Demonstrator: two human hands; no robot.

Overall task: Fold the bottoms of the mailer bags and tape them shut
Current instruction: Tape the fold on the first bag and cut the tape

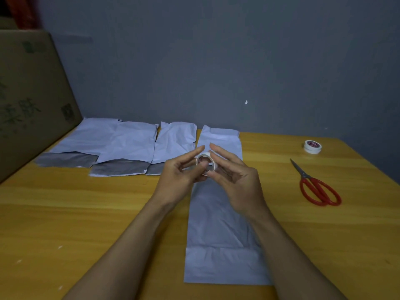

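Holding a small white roll [205, 162] of tape between both hands, the person works just above the far half of the bag [218, 224], which lies flat and lengthwise on the tabletop [86, 213] with its near end turned up into a fold [220, 265] that shows no tape. The left hand [179, 172] has a narrow grip on the roll, thumb at its near rim and fingertips reaching its top; the right hand [236, 180] pinches the opposite side, thumb on the rim, fingers nearly straight. The thumbs seem to be hunting for the tape's free end, though no loose strip can be made out. Left of the bag and further back lie other bags [121, 139], overlapping, with a box [32, 100] beyond them; right of the bag, well apart, lie red scissors [317, 189], and further back on that side a spare roll [312, 146]. The bag looks like thin, light, slippery film, creased and limp, so the fold will likely spring open unless fingers press flat across it while tape goes on; hold it down at the fold's edge rather than lift it, since it would sag. The roll is light and stiff, safe to pinch by its rims, but the tape will cling to fingers or to itself, so the strip is best taken by its very end.
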